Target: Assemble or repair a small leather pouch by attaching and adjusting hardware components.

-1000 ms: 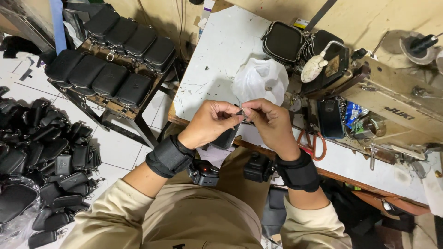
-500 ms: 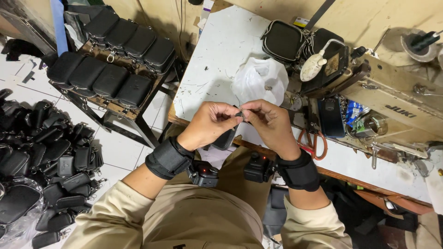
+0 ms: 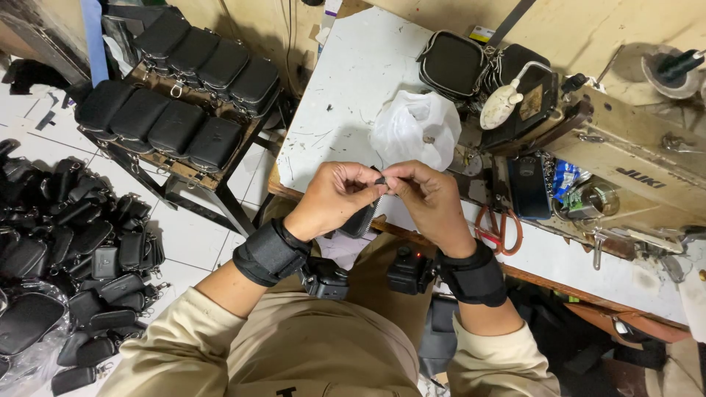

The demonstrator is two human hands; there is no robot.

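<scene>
My left hand [image 3: 337,198] and my right hand [image 3: 428,200] meet over the near edge of the white worktable [image 3: 346,95]. Together they pinch a small black pouch piece with a metal zipper strip [image 3: 368,215] hanging down between them. The fingertips of both hands close on the top end of the zipper. Each wrist carries a black strap with a small black device under it.
A white plastic bag [image 3: 416,129] lies just beyond my hands. A sewing machine [image 3: 632,173], orange-handled scissors [image 3: 498,228] and black pouches [image 3: 452,65] sit to the right. A rack of black cases [image 3: 176,95] stands left, and many black pouches [image 3: 66,250] cover the floor.
Both hands stay in place at the table edge; the fingers shift slightly on the zipper end.
</scene>
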